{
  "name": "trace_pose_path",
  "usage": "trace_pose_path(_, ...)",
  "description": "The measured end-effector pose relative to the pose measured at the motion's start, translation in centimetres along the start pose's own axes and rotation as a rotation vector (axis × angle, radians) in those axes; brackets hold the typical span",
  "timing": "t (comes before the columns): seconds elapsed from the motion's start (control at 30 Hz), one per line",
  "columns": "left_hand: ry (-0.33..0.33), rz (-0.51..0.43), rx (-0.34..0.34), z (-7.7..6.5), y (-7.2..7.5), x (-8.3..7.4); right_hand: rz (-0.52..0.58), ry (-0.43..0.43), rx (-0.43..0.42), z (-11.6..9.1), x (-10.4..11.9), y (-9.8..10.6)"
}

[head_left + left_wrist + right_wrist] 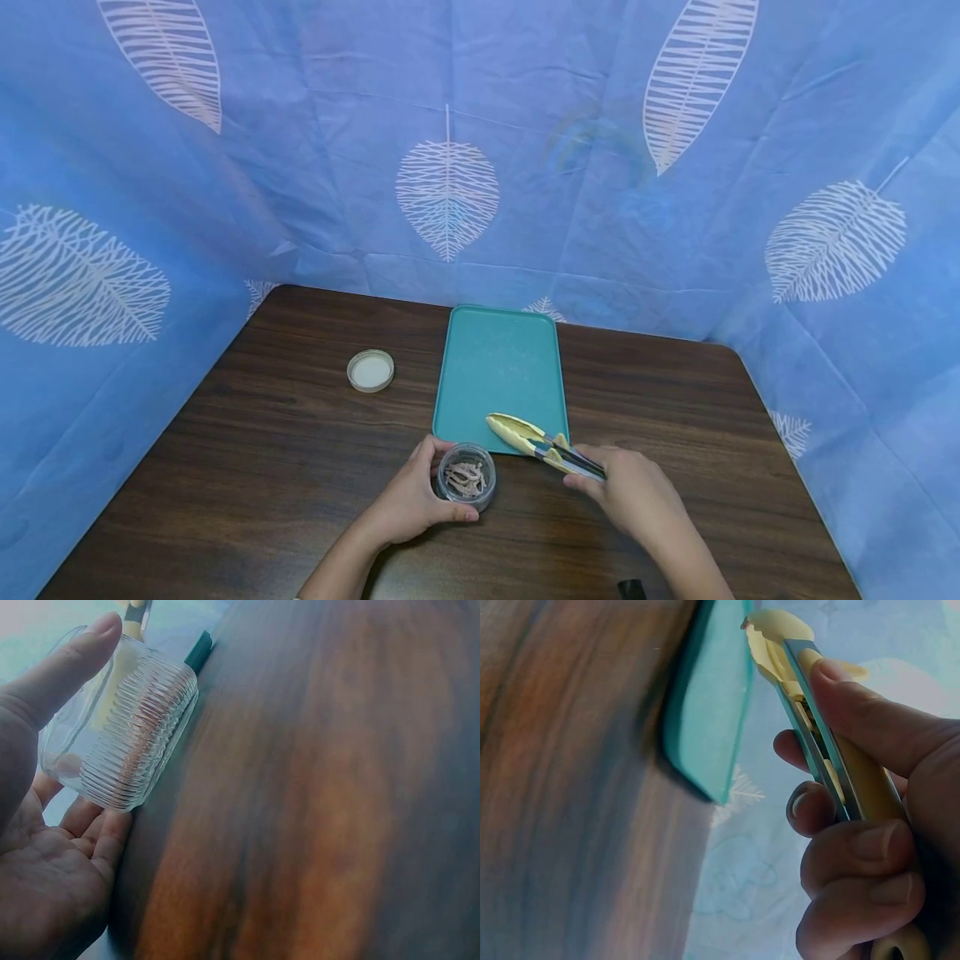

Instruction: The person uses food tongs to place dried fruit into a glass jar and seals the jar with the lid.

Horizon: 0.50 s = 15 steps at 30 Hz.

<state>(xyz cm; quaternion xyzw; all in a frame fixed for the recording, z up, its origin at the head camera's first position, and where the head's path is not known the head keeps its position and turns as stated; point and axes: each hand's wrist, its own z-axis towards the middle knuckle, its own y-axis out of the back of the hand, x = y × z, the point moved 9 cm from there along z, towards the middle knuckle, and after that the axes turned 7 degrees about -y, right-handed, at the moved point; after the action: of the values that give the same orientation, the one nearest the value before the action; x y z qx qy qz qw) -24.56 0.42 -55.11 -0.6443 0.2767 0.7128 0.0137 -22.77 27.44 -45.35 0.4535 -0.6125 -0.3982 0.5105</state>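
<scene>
A small ribbed glass jar (487,492) without a lid stands near the front of the table, with greyish-brown strips (465,478) inside. My left hand (408,496) grips it from the left, thumb on the near side and fingers on the far side, as the left wrist view also shows. In my right hand (633,492) I hold yellow-tipped kitchen tongs (855,765); the thumb presses one arm and the fingers wrap the other. The tong heads hang over the near right part of the teal tray (502,358). A tiny brownish speck shows at their tip in the right wrist view.
A round lid (371,372) with a pale inside lies on the dark wooden table (300,433), left of the tray. Part of a black object (632,589) shows at the bottom edge. A blue leaf-patterned cloth (525,208) hangs behind and at both sides.
</scene>
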Motion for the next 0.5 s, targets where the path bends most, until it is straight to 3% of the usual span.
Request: trace_pose_path(0.5, -0.005, 0.008, 0.001, 0.0, 0.0, -0.3, 0.019, 0.084, -0.075, -3.7, 1.7, 2.9)
